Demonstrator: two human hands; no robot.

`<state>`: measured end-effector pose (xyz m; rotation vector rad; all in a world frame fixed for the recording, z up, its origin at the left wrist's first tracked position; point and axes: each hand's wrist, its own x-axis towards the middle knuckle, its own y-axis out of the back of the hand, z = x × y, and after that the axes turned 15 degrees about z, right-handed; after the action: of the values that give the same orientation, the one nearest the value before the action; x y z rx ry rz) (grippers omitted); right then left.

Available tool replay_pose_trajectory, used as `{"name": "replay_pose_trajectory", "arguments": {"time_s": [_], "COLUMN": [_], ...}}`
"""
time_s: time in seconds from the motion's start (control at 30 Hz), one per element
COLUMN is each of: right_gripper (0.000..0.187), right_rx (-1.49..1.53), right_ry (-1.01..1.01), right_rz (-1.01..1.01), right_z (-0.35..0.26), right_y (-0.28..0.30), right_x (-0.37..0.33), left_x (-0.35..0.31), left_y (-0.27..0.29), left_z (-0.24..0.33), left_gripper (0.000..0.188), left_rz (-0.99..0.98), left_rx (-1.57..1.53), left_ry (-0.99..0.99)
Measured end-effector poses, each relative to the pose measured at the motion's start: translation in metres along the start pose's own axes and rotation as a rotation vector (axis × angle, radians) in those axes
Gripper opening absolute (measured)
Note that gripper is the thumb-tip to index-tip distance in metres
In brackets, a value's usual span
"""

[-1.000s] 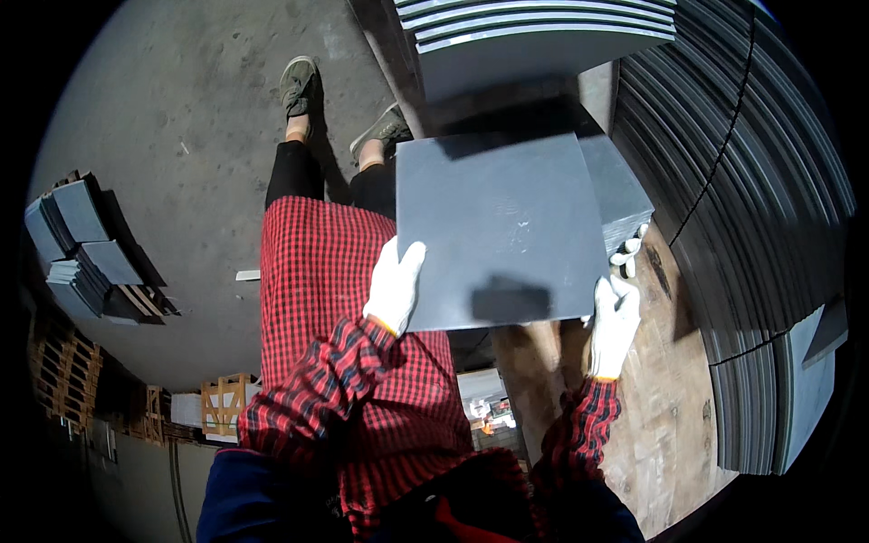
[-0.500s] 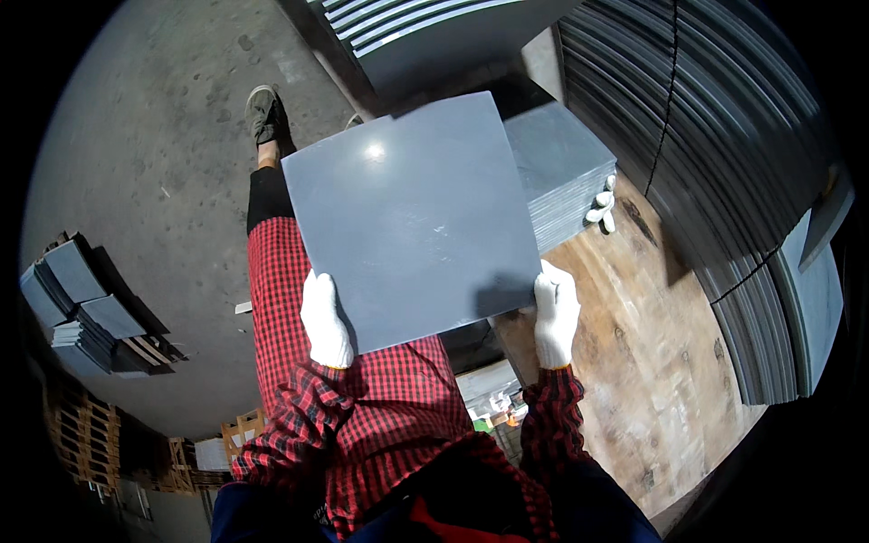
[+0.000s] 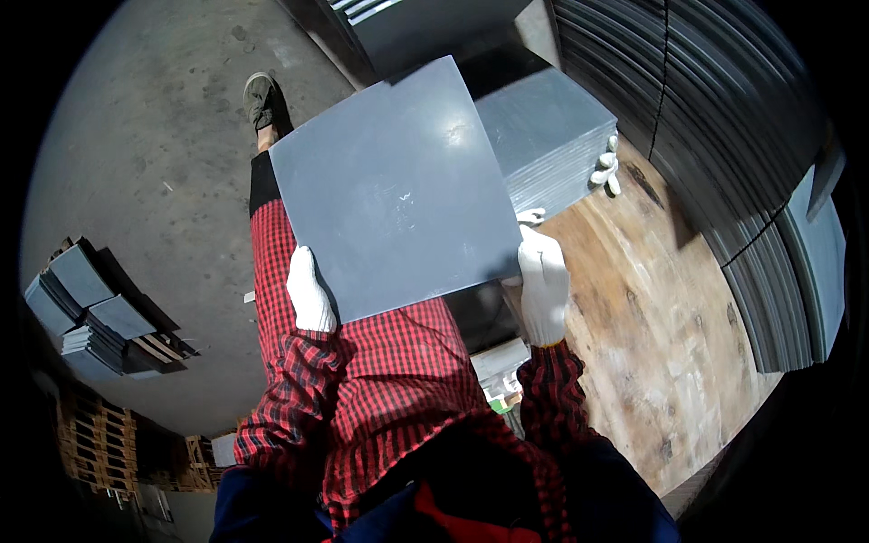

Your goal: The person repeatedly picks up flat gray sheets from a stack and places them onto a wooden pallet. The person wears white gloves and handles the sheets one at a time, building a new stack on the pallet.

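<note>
Person holds a grey square sheet out in front of the body, above the legs and the concrete floor. Left hand is on the near-left edge, right hand on the near-right corner. Both wear white gloves, fingers clamped on the sheet's near edge, thumbs on top as far as I can tell. The sheet runs away from the hands, tilted, far corner pointing up and right toward the stack of grey sheets on the wooden pallet. No real long axis, it's about square. The right hand is the nearer one to the stack.

The sheet looks flat, rigid, thin, matte grey with a faint sheen and a few light scuffs near the middle. Another white-gloved hand rests at the stack's right edge, not this person's. More stacked sheets stand to the right. A small pile of grey tiles lies far left.
</note>
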<state>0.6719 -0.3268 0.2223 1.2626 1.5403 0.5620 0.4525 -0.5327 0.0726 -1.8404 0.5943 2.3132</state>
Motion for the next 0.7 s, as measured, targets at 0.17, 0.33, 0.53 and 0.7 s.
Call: {"name": "replay_pose_trajectory", "arguments": {"time_s": [0.17, 0.33, 0.53, 0.7], "right_gripper": [0.045, 0.032, 0.035, 0.036], "right_rx": [-0.328, 0.66, 0.757, 0.558], "right_ry": [0.467, -0.456, -0.407, -0.151], "right_rz": [0.014, -0.035, -0.231, -0.188], "right_z": [0.023, 0.012, -0.035, -0.01], "right_y": [0.018, 0.067, 0.145, 0.155], "right_x": [-0.013, -0.045, -0.083, -0.096], "left_x": [-0.03, -0.092, -0.206, -0.253], "left_y": [-0.002, 0.008, 0.041, 0.068], "left_z": [0.021, 0.05, 0.1, 0.137], "left_gripper": [0.04, 0.042, 0.042, 0.04], "left_rz": [-0.037, -0.058, 0.023, -0.037], "left_rx": [0.039, 0.034, 0.075, 0.073], "left_ry": [-0.024, -0.187, -0.617, -0.906]}}
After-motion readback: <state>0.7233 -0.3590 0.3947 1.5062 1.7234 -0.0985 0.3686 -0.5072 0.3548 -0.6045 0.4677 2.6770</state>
